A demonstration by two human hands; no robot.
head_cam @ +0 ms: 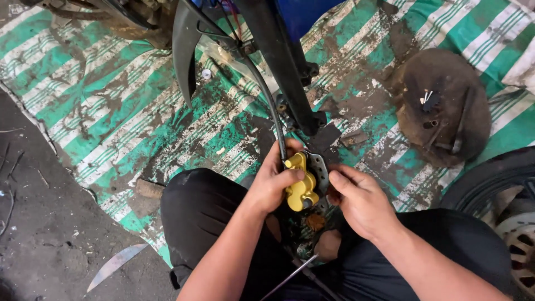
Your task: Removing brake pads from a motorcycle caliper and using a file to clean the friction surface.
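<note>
1. We hold the yellow cast-metal brake caliper (301, 187) in front of us, over our lap and just near of the black fork leg (284, 67) that rises toward the far edge of the view.
2. Our left hand (273, 184) is closed around the caliper's left side, thumb laid across the yellow body, fingers wrapped behind it.
3. Our right hand (359, 200) is pinched on the grey metal bracket (319, 167) at the caliper's right edge, thumb and fingers together on it.
4. We judge this to be the stage of working on the caliper while it hangs off the fork on its black rubber brake hose (267, 97); the next move seems to call for a steady left hand while the right turns or seats a small part.
5. A thin metal rod-like tool (290, 276) lies across our lap, near of the hands, untouched.
6. To the far right, a dirty brown cloth (440, 106) holds small bolts and tools; a tyre (496, 184) is cut off at the right edge.
7. What the right fingertips actually hold is hidden behind the bracket, and the caliper's underside is out of sight. The green-and-white striped tarp (111, 106) is too stained to show small parts.
</note>
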